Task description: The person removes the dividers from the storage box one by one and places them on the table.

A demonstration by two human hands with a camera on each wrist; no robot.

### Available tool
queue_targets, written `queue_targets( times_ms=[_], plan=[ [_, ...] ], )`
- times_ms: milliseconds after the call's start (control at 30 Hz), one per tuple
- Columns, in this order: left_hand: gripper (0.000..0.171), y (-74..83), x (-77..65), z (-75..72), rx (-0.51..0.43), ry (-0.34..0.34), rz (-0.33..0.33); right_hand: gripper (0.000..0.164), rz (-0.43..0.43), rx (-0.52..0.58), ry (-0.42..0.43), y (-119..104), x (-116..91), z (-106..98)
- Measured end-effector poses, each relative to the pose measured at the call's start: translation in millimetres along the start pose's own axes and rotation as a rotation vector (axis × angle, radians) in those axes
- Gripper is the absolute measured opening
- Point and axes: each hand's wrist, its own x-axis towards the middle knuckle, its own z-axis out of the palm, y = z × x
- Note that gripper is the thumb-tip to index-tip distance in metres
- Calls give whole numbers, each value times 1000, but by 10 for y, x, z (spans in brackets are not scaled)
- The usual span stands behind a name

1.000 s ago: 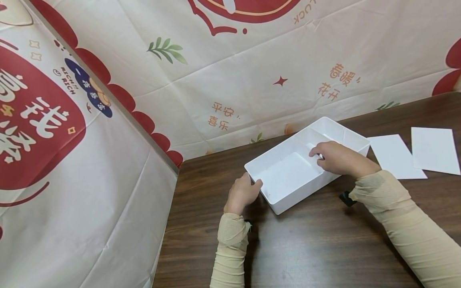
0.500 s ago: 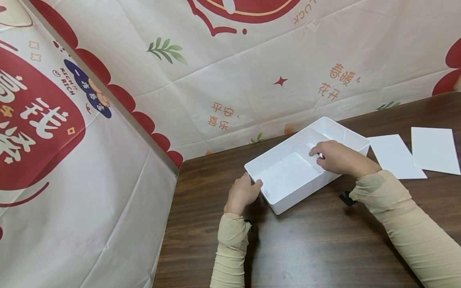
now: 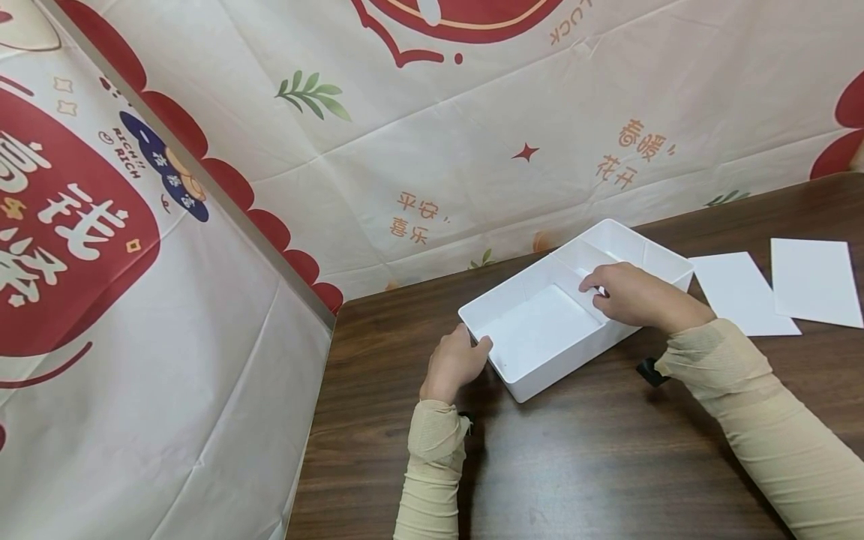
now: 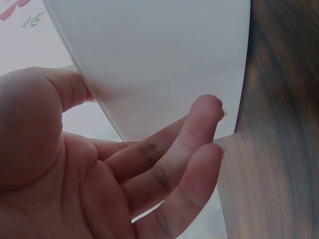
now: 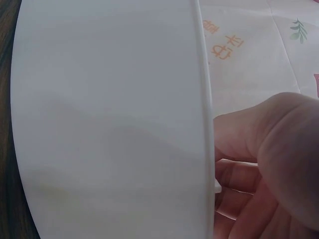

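Observation:
A white rectangular box (image 3: 560, 367) with an open top and compartments lies at an angle on the brown table. At its near left end, my left hand (image 3: 454, 364) grips the rim, thumb over the edge and fingers along the outer wall. In the left wrist view, that hand's fingers (image 4: 199, 124) lie curved by the white end wall. Reaching over the front wall into the box, my right hand (image 3: 631, 296) pinches a white divider (image 3: 582, 291) between thumb and fingers. From the right wrist view, the divider's end (image 5: 218, 186) shows beside the fingers, while the box wall hides most of it.
Two white flat panels (image 3: 745, 292) (image 3: 817, 283) lie on the brown wood-grain table (image 3: 574, 465) right of the box. A printed cloth (image 3: 472, 135) hangs behind the table, and another covered panel (image 3: 202, 375) borders its left side. A black wrist device (image 3: 651, 373) hangs under the right sleeve.

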Motion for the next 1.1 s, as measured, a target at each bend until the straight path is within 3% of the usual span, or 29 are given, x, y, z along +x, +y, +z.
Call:
queue_targets(
  times_ms=[1100],
  plan=[
    [51,3,4,5,9,-1,3,30,-24,-13,8,0,-15,-26]
  ],
)
